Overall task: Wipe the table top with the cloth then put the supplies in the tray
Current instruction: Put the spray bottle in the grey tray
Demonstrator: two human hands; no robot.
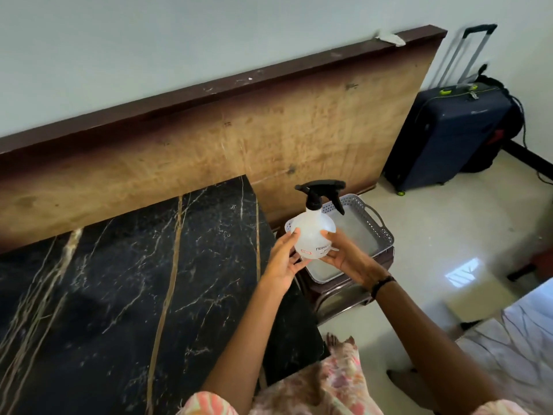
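Black marble worktop [119,280] is lying beside the tray [380,232]; your left hand [284,262] and right hand [344,259] are cupping the spray bottle [311,232] above the tray, seemingly for lowering in.

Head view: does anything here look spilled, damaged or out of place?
No spill shows. The brown wooden board leaning on the wall is scratched, and a whitish scrap lies on its top edge. Both hands, left and right, hold the translucent spray bottle upright above the grey perforated tray.

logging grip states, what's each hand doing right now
Left hand: holds the spray bottle by its left side.
Right hand: holds the same bottle from the right and beneath.
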